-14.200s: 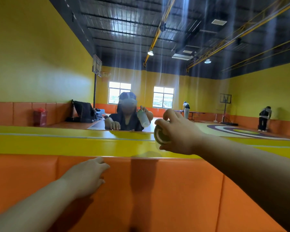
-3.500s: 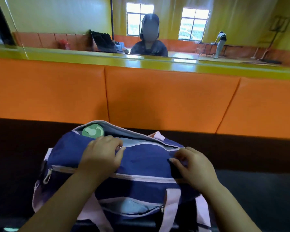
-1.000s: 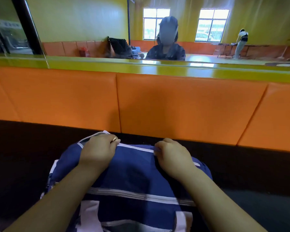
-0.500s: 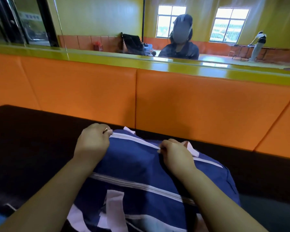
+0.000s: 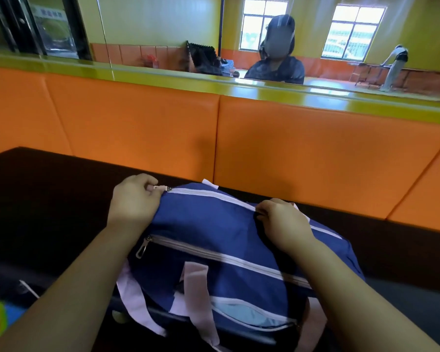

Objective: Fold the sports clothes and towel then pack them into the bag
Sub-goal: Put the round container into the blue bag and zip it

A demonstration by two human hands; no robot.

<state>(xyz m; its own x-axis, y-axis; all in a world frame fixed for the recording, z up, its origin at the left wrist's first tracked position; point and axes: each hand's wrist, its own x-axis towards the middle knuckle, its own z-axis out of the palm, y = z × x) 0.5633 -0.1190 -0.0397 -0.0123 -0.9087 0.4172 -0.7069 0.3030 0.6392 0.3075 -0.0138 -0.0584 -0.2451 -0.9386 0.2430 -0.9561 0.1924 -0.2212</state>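
Pinching the zipper pull (image 5: 161, 188) in my left hand (image 5: 134, 199), at the end of the blue bag (image 5: 208, 227) on the dark bench (image 5: 48, 199), I'm gripping the fabric beside the zip with my right hand (image 5: 282, 224). I'm aiming to tug straight along the teeth, seating the slider fully.

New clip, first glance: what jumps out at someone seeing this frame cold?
A blue bag with pale pink straps fills the lower centre, lying on a dark surface. Both hands are on its top: the left hand pinches the zip pull at the bag's left end, and the right hand grips the fabric along the zip line. Behind runs a bright orange padded wall under a green ledge.
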